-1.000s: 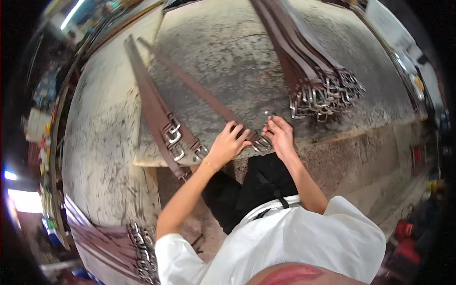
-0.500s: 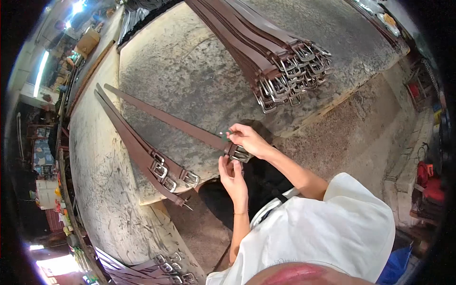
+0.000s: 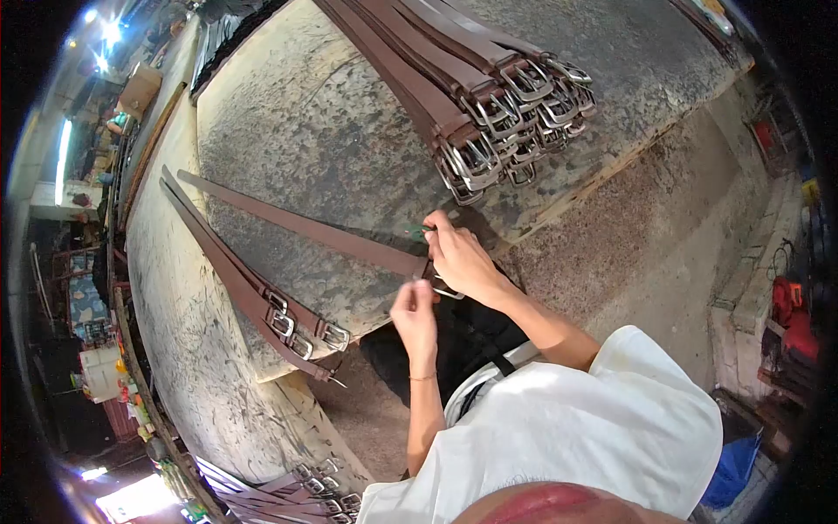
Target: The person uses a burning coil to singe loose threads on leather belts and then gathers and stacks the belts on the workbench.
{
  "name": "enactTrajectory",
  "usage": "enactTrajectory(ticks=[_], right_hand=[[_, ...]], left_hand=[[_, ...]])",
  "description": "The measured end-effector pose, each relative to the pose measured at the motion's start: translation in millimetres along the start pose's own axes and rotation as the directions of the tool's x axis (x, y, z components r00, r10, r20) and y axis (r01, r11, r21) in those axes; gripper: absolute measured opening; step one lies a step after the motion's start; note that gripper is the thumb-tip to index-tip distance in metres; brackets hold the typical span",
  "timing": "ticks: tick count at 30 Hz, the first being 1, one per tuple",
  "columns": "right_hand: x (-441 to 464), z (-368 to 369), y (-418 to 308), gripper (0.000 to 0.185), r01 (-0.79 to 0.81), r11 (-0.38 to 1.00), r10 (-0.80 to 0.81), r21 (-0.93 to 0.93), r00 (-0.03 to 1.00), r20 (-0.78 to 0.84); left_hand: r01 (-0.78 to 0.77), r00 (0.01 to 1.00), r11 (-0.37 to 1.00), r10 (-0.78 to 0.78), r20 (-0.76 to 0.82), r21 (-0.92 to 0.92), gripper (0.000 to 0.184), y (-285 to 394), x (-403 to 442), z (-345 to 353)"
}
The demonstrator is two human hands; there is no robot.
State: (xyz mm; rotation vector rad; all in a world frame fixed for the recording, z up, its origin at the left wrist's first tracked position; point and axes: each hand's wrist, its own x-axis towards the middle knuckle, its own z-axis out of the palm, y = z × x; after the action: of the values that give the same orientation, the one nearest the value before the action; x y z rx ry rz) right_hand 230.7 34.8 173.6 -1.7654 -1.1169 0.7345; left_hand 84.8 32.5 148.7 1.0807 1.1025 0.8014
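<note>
A brown belt (image 3: pixel 314 229) lies slantwise on the worn table (image 3: pixel 288 131), its buckle end at the front edge. My right hand (image 3: pixel 458 258) is above that end, fingers pinched round a small green tool (image 3: pixel 417 231). My left hand (image 3: pixel 415 316) is closed at the belt's lower edge beside the buckle (image 3: pixel 449 288), slightly blurred; what its fingertips hold is too small to make out. Left of them, a few more brown belts (image 3: pixel 234 271) lie together with their metal buckles near the table edge.
A thick pile of brown belts (image 3: pixel 436 74) with silver buckles lies at the table's far side. More belts (image 3: pixel 279 496) are at the bottom left. Cluttered shelves line the left. A red object (image 3: pixel 796 332) and a blue one (image 3: pixel 731 472) stand at the right.
The view has swung, shifting the scene. My right hand came over the belt's buckle end with the green tool; my left hand moved from on top of the belt to its lower edge and closed.
</note>
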Motion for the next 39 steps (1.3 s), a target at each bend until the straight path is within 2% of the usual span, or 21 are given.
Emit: enactTrajectory(ticks=[1,3,5,6,7,12,15,19,21,23,24,25,26,28,29,31,32,34,36,38,39], right_hand=[[-1.0,-5.2,-1.2,0.02,0.02,0.995,-0.022,-0.101,1.0,-0.02],[-7.1,-17.2,-3.0,0.02,-0.051,0.997,0.048,0.053,0.997,0.054],[-14.4,-22.0,2.8,0.019,0.093,0.987,-0.082,0.128,0.993,-0.085],[-16.4,-29.9,2.3,0.019,0.036,0.991,-0.034,0.125,0.999,-0.019],[-16.6,-34.4,4.0,0.019,0.032,0.994,-0.031,0.106,0.999,-0.017],[-20.7,-64.8,9.4,0.016,0.052,0.985,-0.05,0.165,0.999,-0.02],[-37.1,-84.1,20.9,0.017,0.051,0.985,-0.055,0.162,0.998,0.019],[-78.2,-99.4,72.2,0.017,-0.018,0.998,0.02,0.068,1.0,-0.021],[-112.9,-116.4,100.7,0.015,-0.12,0.993,0.119,-0.008,0.992,-0.046],[-146.2,-132.5,132.0,0.014,-0.251,0.965,0.256,0.072,0.965,-0.065],[-157.4,-138.8,138.4,0.013,-0.348,0.924,0.365,0.155,0.926,-0.094],[-166.5,-141.7,137.0,0.013,-0.355,0.923,0.37,0.146,0.925,-0.092],[-176.0,-144.0,134.7,0.012,-0.366,0.909,0.398,0.202,0.904,-0.156],[-186.4,-149.2,115.3,0.009,-0.384,0.844,0.482,0.374,0.849,-0.217],[-186.3,-151.7,99.2,0.009,-0.39,0.845,0.484,0.367,0.849,-0.212],[-182.6,-153.9,68.5,0.013,-0.31,0.754,0.516,0.579,0.825,-0.231],[-179.6,-155.0,55.4,0.013,-0.307,0.756,0.512,0.578,0.828,-0.229],[-173.8,-156.7,30.8,0.019,-0.265,0.705,0.539,0.658,0.804,-0.253],[-163.5,-159.2,8.2,0.021,-0.206,0.71,0.504,0.674,0.816,-0.282],[-152.1,-158.7,-6.9,0.026,-0.132,0.711,0.473,0.691,0.816,-0.331],[-147.2,-157.3,-10.7,0.026,-0.121,0.718,0.463,0.685,0.818,-0.341]], left_hand=[[-0.089,0.995,0.995,0.087,-0.043,-0.041,0.029,-0.5,5.3,-2.0],[0.129,0.986,0.91,-0.158,-0.043,-0.393,0.041,21.4,18.9,-6.1],[0.194,0.973,0.939,-0.149,0.176,-0.283,0.042,38.3,41.4,-15.6],[0.353,0.906,0.886,-0.244,0.347,-0.299,0.04,47.4,53.3,-22.3],[0.359,0.885,0.91,-0.262,0.384,-0.209,0.034,54.4,66.9,-24.6],[0.128,0.99,0.903,-0.095,0.1,-0.41,0.021,70.7,150.5,-49.8],[0.068,0.997,0.924,-0.047,0.065,-0.377,0.025,92.3,221.2,-106.3],[-0.062,0.983,0.911,-0.016,-0.185,-0.409,0.031,138.9,315.7,-206.3],[-0.234,0.934,0.872,0.078,-0.35,-0.431,0.022,176.3,335.6,-228.1],[-0.325,0.927,0.896,0.238,-0.289,-0.302,0.024,224.6,320.8,-210.4],[-0.353,0.935,0.911,0.35,-0.051,-0.212,0.025,245.8,321.0,-210.1],[-0.41,0.907,0.897,0.383,-0.174,-0.163,0.025,274.7,302.9,-170.6],[-0.525,0.85,0.838,0.524,-0.044,-0.151,0.024,301.3,310.7,-167.0],[-0.573,0.82,0.796,0.555,-0.142,-0.197,0.027,374.0,254.0,-70.0],[-0.61,0.79,0.786,0.613,-0.004,-0.103,0.03,408.9,265.4,-69.8],[-0.649,0.761,0.744,0.635,-0.13,-0.159,0.028,470.8,272.6,-18.5],[-0.67,0.733,0.695,0.674,-0.088,-0.26,0.027,491.7,282.4,3.0],[-0.718,0.686,0.679,0.728,0.011,-0.155,0.028,554.5,354.3,13.6],[-0.715,0.672,0.678,0.734,0.1,-0.169,0.022,559.4,350.1,71.8],[-0.669,0.706,0.726,0.688,0.168,-0.157,0.034,540.9,342.4,123.0],[-0.838,0.472,0.517,0.848,0.242,-0.177,0.031,560.2,447.0,112.5]])
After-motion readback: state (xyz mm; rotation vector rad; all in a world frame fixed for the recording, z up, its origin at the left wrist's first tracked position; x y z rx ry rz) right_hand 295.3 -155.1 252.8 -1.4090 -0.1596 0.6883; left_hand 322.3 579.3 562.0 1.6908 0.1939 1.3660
